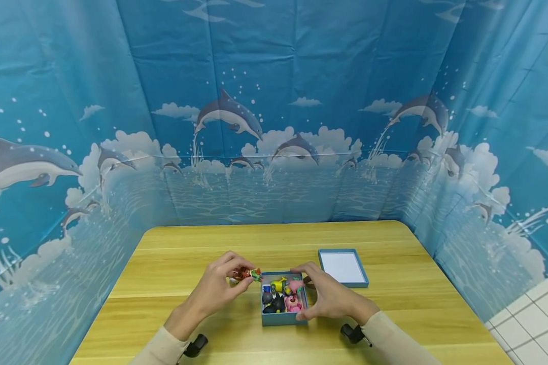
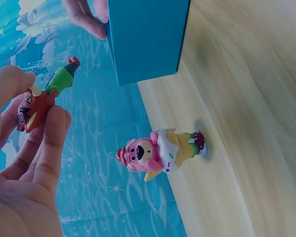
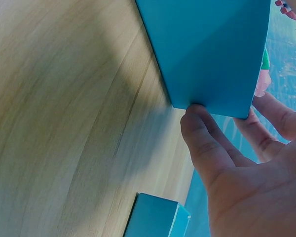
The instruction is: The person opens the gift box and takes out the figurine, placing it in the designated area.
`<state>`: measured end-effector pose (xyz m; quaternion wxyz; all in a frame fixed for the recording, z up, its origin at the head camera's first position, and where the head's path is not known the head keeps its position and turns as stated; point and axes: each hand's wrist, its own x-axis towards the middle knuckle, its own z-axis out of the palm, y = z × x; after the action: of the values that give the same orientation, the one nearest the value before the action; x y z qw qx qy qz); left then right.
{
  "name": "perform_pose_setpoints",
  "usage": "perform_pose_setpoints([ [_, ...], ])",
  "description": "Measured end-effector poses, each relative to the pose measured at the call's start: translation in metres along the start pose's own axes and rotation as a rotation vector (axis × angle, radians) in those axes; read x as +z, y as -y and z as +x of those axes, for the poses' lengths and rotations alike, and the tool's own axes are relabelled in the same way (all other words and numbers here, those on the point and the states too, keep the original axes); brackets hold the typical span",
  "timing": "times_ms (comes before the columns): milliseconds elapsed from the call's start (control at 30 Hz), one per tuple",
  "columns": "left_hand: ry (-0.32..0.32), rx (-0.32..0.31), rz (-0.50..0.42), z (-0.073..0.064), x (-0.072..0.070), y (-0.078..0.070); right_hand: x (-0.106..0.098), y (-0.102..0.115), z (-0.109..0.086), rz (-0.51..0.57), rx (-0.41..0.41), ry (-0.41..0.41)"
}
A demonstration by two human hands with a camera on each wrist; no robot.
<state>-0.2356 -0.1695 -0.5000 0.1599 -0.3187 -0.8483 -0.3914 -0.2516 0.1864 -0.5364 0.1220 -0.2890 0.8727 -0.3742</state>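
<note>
Nearest, cream sleeves (image 1: 162,349) lead to two hands. The right hand (image 1: 333,296) grips the right end of an open blue rectangular box (image 1: 280,319), thumb and fingers spread. The left hand (image 1: 216,284) pinches a small glossy red-brown and green figurine (image 2: 63,79), its head between thumb and fingertips, its green body jutting past them, above the yellowish wood-grain table (image 1: 420,309), left of the box. Assorted colourful figurines (image 1: 293,303) lie inside; beyond, a shallow blue lid (image 1: 342,267), white within, then a blue dolphin-print curtain (image 1: 278,61)

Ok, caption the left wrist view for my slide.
Left hand holding a red-and-green toy near the box, with a pink bear standing on the table.
</note>
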Motion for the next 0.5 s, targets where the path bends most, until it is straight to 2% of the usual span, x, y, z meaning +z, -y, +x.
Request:
perform_pose_setpoints([
  [500,-0.017,-0.023,0.025,-0.0087,-0.0073,0.0066,0.0001,0.0019,-0.0007,0.011,0.011,0.001],
])
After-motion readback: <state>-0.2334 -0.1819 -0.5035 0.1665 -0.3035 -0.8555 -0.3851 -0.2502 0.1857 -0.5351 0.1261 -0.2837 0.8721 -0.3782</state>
